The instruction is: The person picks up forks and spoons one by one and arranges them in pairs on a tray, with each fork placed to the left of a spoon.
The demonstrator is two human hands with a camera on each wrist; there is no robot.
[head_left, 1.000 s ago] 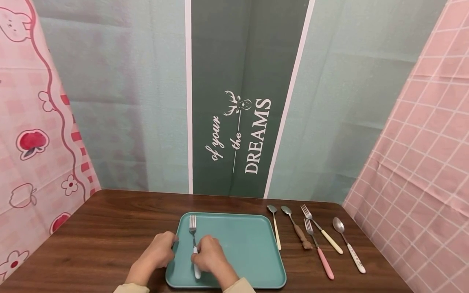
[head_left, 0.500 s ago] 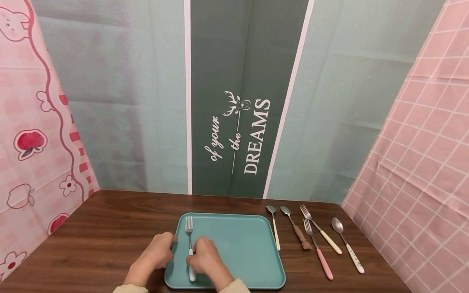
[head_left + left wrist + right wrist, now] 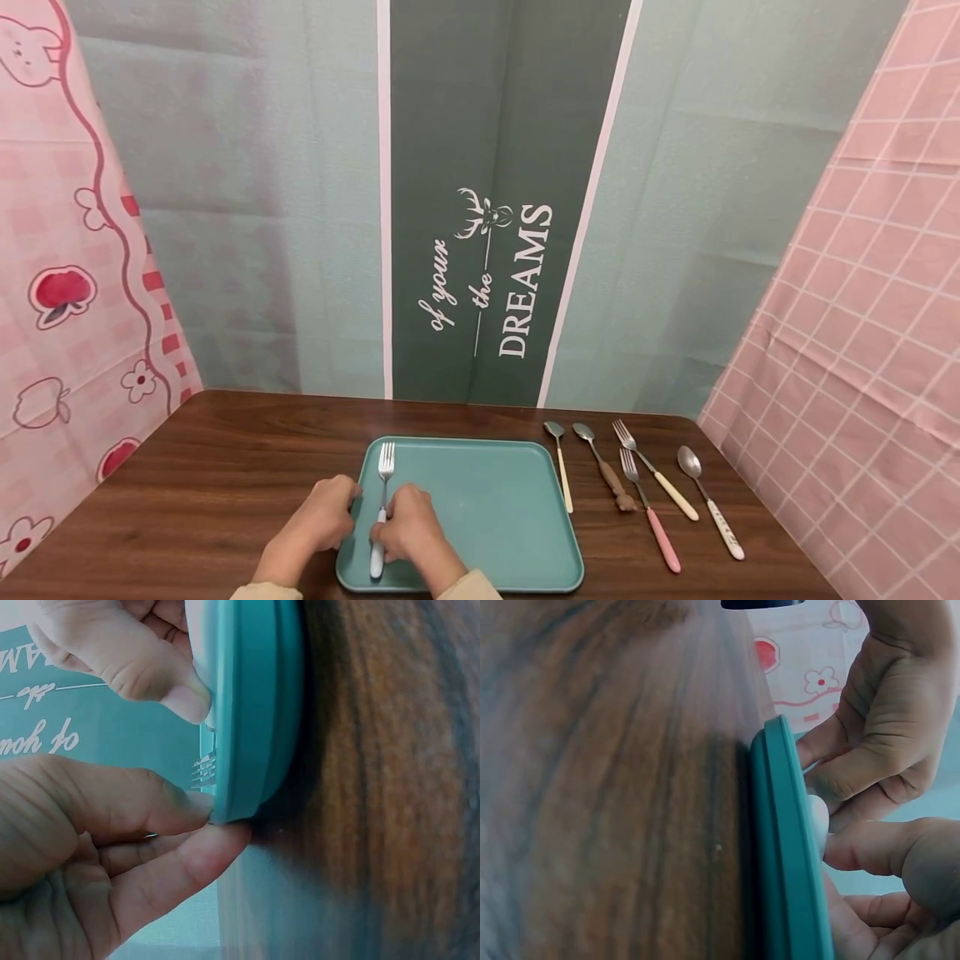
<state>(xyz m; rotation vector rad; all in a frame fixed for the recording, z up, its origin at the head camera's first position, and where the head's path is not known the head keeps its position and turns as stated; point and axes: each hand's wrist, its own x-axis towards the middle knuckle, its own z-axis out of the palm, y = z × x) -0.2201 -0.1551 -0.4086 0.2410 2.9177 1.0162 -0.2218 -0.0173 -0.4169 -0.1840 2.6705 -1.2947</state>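
Observation:
A teal tray (image 3: 487, 517) lies on the wooden table. At its left rim, my left hand (image 3: 324, 512) holds the edge between thumb and fingers, which the left wrist view shows closely. My right hand (image 3: 411, 523) pinches the pale handle of a fork (image 3: 386, 462) over the tray's left part. The fork's tines point to the far edge, and its handle runs along the left side. In the right wrist view the handle's end shows as a small white tip beside the thumb.
Right of the tray lie a cream-handled spoon (image 3: 564, 475), a brown-handled spoon (image 3: 611, 479), a cream-handled fork (image 3: 675, 496), a pink-handled fork (image 3: 660, 533) and a white patterned spoon (image 3: 720, 525). Cloth hangings (image 3: 322, 250) surround the table.
My right hand has moved the fork left across the tray, closer to the left rim, and the handle end has swung left. My left hand stays at the rim.

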